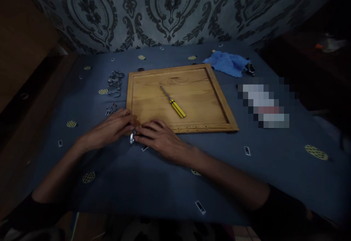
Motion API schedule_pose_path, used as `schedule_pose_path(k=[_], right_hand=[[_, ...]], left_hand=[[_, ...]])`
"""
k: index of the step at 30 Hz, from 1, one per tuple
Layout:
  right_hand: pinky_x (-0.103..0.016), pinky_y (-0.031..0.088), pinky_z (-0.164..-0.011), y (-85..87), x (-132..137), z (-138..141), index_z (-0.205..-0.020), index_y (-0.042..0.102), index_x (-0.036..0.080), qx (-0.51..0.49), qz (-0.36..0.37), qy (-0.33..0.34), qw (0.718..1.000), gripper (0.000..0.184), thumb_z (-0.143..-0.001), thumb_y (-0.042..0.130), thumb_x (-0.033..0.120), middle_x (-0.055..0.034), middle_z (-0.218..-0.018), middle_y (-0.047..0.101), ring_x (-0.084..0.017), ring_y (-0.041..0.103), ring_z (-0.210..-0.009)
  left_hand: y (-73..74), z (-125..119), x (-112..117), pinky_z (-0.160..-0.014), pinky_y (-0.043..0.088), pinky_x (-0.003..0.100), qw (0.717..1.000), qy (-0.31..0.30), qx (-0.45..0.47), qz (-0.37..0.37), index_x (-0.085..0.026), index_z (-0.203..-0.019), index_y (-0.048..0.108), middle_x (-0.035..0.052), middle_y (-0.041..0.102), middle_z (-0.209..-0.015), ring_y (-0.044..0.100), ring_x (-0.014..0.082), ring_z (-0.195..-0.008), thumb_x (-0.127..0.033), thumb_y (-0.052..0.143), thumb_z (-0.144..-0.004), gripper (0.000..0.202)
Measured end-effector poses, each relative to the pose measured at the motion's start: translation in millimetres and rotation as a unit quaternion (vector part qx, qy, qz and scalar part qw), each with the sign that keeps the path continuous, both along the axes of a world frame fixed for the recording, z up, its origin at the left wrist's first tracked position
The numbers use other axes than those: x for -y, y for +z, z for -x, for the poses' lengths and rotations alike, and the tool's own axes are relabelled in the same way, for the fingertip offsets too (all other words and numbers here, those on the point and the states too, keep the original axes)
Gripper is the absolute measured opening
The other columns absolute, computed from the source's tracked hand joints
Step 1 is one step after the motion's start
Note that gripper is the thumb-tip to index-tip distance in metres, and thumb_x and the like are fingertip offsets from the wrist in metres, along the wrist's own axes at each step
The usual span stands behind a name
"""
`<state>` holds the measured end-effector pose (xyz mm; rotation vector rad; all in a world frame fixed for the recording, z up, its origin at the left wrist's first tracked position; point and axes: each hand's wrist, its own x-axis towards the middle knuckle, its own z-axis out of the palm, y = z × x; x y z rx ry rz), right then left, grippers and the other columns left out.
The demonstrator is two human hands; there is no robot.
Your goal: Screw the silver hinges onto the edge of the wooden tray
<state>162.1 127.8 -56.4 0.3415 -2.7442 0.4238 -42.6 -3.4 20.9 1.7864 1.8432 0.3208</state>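
Observation:
A wooden panel (153, 96) with a raised frame lies flat on the cloth, with a row of small holes along its near edge. At its near left corner sits a shiny metal hook (132, 138), its curved part sticking out toward me. My right hand (163, 140) steadies the hook with its fingertips, the palm beside the near edge. My left hand (113, 127) is closed at the same corner; its fingertips are pressed together, and whatever they pinch is hidden. A yellow-handled screwdriver (177, 108) rests on the panel, its tip pointing away and left.
Several metal hooks (115, 82) lie left of the panel, with a small pile of screws (111, 109) nearer me. A crumpled blue cloth (229, 63) is at the back right. A blurred-out item (264, 104) lies on the right. A patterned curtain (170, 10) hangs behind.

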Motion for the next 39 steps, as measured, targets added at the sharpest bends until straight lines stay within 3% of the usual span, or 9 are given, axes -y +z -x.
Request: schedule_pose_path(k=[21,24,27,31,35,39], right_hand=[[-0.046,0.045,-0.11,-3.6,0.8,1.1,-0.14,0.066,0.023,-0.006,0.001,-0.002,1.0,0.035,-0.107,0.056,0.016,-0.0062,-0.138,0.073,-0.026,0.055,-0.134],[-0.046,0.044,-0.111,-1.9,0.6,0.7,-0.139,0.066,0.024,0.003,0.002,-0.002,1.0,0.034,-0.108,0.056,0.017,-0.0066,-0.141,0.072,-0.025,0.054,-0.136],[-0.046,0.044,-0.112,0.5,0.3,-0.4,-0.141,0.065,0.021,0.001,0.006,-0.002,1.0,0.034,-0.109,0.054,0.02,-0.0073,-0.145,0.07,-0.025,0.054,-0.136],[-0.046,0.044,-0.112,0.4,0.3,-0.4,-0.144,0.064,0.021,0.001,0.008,0.0,1.0,0.036,-0.109,0.055,0.02,-0.0079,-0.145,0.069,-0.025,0.054,-0.137],[-0.046,0.045,-0.111,-1.0,0.8,0.8,-0.142,0.065,0.022,0.0,0.005,-0.003,1.0,0.035,-0.108,0.058,0.019,-0.0088,-0.144,0.07,-0.025,0.056,-0.134],[-0.045,0.045,-0.111,-0.5,0.7,0.5,-0.142,0.065,0.022,0.001,0.005,-0.003,1.0,0.036,-0.107,0.058,0.017,-0.0067,-0.145,0.07,-0.025,0.055,-0.135]], left_hand=[[-1.0,-0.6,-0.2,-0.085,0.049,0.035,1.0,0.009,-0.001,-0.013,-0.022,-0.097,0.063,0.0049,0.06,-0.102,0.059,0.0238,-0.097,-0.047,0.045,-0.109,0.033],[-0.1,0.7,2.9,-0.092,0.051,0.036,0.999,0.027,0.018,-0.036,-0.022,-0.105,0.065,0.0053,0.065,-0.106,0.063,0.0241,-0.103,-0.047,0.043,-0.11,0.034],[-0.2,1.6,11.9,-0.088,0.053,0.035,0.996,0.062,0.022,-0.065,-0.022,-0.107,0.066,0.0054,0.068,-0.104,0.065,0.0234,-0.097,-0.047,0.04,-0.111,0.037],[-10.2,-0.7,32.0,-0.092,0.055,0.037,0.988,0.101,0.034,-0.109,-0.022,-0.117,0.067,0.007,0.071,-0.112,0.068,0.026,-0.105,-0.056,0.048,-0.108,0.04],[-29.0,-4.1,48.3,-0.105,0.053,0.045,0.986,0.099,0.027,-0.131,-0.025,-0.133,0.064,0.0091,0.065,-0.127,0.062,0.0301,-0.121,-0.072,0.066,-0.094,0.06],[-40.4,-4.8,52.9,-0.11,0.05,0.05,0.985,0.087,0.017,-0.145,-0.028,-0.135,0.062,0.009,0.063,-0.13,0.058,0.0306,-0.125,-0.071,0.068,-0.094,0.059]])
